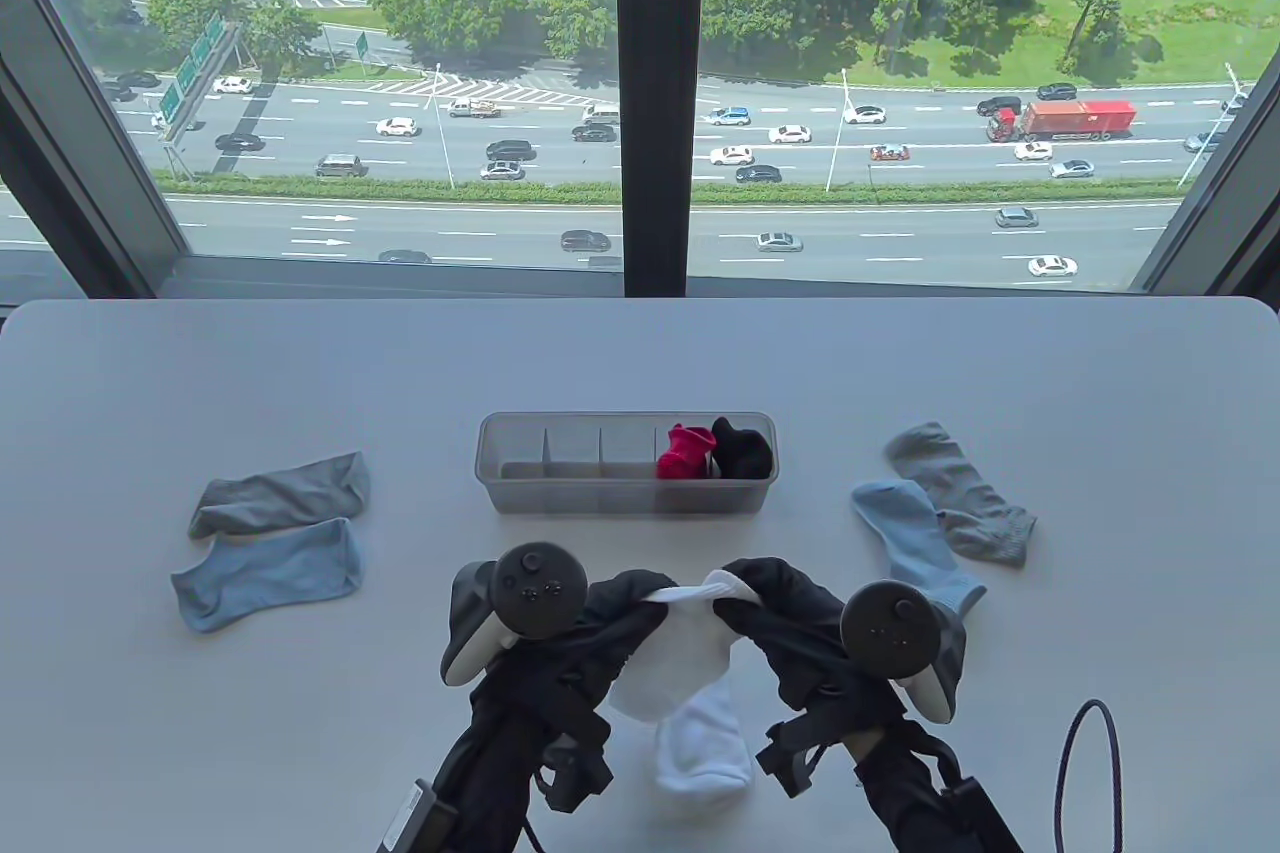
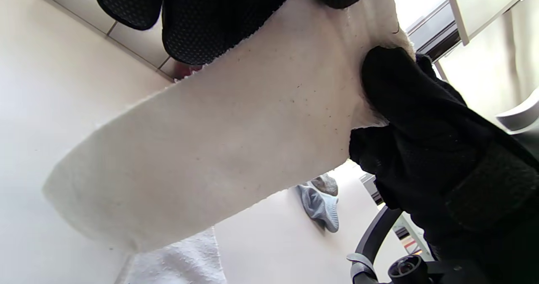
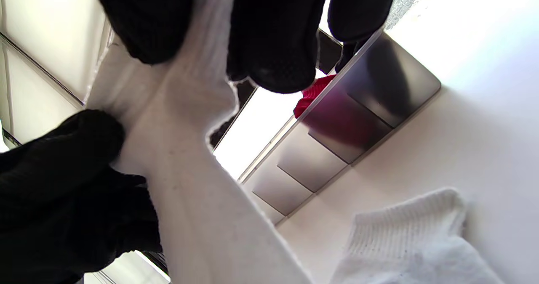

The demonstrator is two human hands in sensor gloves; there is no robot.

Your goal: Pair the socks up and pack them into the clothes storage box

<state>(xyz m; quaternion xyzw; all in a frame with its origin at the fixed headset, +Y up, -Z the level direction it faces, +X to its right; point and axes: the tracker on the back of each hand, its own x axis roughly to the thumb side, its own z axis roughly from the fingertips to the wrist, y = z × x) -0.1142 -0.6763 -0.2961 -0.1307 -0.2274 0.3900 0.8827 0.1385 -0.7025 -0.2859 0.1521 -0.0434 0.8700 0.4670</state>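
A white sock (image 1: 672, 655) hangs in the air by its cuff, pinched at one side by my left hand (image 1: 640, 601) and at the other by my right hand (image 1: 745, 590). Its toe dangles over a second white sock (image 1: 705, 743) lying flat on the table near the front edge. Behind the hands stands the clear divided storage box (image 1: 560, 488); its right end holds a red pair (image 1: 685, 451) and a black pair (image 1: 743, 449). In the left wrist view the held white sock (image 2: 219, 149) fills the frame. The right wrist view shows the held sock (image 3: 189, 157), the lying sock (image 3: 412, 242) and the box (image 3: 337, 149).
A grey sock (image 1: 285, 493) and a light blue sock (image 1: 265, 573) lie at the left. Another light blue sock (image 1: 915, 538) and a grey sock (image 1: 960, 493) lie at the right. A dark cable (image 1: 1085, 763) loops at the front right. A window runs behind the table.
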